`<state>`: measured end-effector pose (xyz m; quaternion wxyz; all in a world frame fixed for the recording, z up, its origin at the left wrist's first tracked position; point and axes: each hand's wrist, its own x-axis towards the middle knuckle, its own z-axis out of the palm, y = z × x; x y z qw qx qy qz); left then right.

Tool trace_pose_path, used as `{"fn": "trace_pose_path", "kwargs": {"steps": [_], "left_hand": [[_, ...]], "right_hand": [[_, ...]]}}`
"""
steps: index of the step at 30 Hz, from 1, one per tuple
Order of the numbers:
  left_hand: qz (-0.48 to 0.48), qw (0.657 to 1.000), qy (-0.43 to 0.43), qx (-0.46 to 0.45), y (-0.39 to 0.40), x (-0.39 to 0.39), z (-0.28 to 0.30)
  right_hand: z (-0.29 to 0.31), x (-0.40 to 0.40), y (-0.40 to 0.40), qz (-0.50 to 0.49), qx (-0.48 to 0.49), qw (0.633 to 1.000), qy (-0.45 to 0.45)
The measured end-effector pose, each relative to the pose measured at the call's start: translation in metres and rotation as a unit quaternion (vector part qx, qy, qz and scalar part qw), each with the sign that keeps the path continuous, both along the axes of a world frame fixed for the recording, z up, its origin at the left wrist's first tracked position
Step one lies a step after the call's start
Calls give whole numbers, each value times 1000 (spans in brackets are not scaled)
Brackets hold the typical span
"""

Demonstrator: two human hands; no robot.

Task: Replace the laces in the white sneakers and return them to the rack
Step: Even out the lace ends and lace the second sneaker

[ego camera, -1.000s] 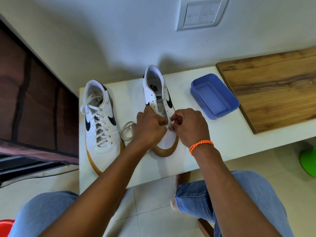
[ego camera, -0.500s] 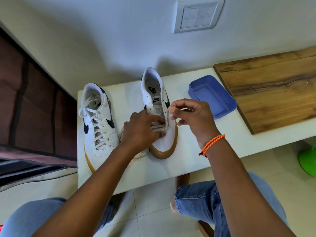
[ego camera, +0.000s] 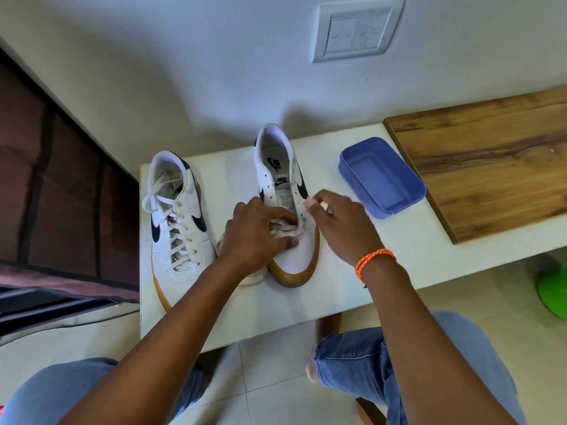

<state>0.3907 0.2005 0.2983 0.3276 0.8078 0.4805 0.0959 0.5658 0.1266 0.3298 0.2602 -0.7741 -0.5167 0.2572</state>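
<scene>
1. The sneaker being laced (ego camera: pixel 288 210) stands on the white table (ego camera: pixel 352 283), toe toward the person and heel toward the wall. All positions below are given relative to this shoe.

2. The left hand (ego camera: pixel 254 237) lies over the lower eyelets of the shoe. Its fingers are curled around the white lace (ego camera: pixel 283 233) where the lace crosses the bottom of the tongue, pinning it against the upper.

3. The right hand (ego camera: pixel 340 225) sits just beside the shoe's right flank, at mid-eyelet height. The thumb and forefinger appear pinched on something pale, probably the lace end, but motion blur prevents confirmation.

4. A slack loop of the same lace lies on the table against the left side of the shoe's toe, partly under the left wrist.

5. The second sneaker (ego camera: pixel 178 222) stands left of the shoe, parallel to it and apart from it, with a lace through all its eyelets.

6. A blue tray (ego camera: pixel 383 179) sits to the right of the shoe, and a wooden board (ego camera: pixel 491 161) lies beyond it.

7. Step in hand, by judgement: threading has only reached the lowest eyelets, and the upper rows stand open. The task is near its midpoint.

8. The next move calls for feeding the free end through the next open eyelet on the right side while the left hand keeps the crossing taut. No rack is in view.
</scene>
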Motion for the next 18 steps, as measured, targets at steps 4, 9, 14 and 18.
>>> {"fn": "trace_pose_path", "kwargs": {"steps": [4, 9, 14, 18], "left_hand": [[3, 1000, -6, 5, -1, 0, -1], [1, 1000, -3, 3, 0, -1, -2], [4, 1000, -2, -5, 1, 0, -3], [2, 1000, -8, -2, 2, 0, -5]], "right_hand": [[-9, -7, -3, 43, -78, 994, -58], [-7, -4, 3, 33, 3, 997, 69], [-2, -2, 0, 18, 8, 1000, -10], [-8, -12, -5, 42, -80, 995, -30]]}}
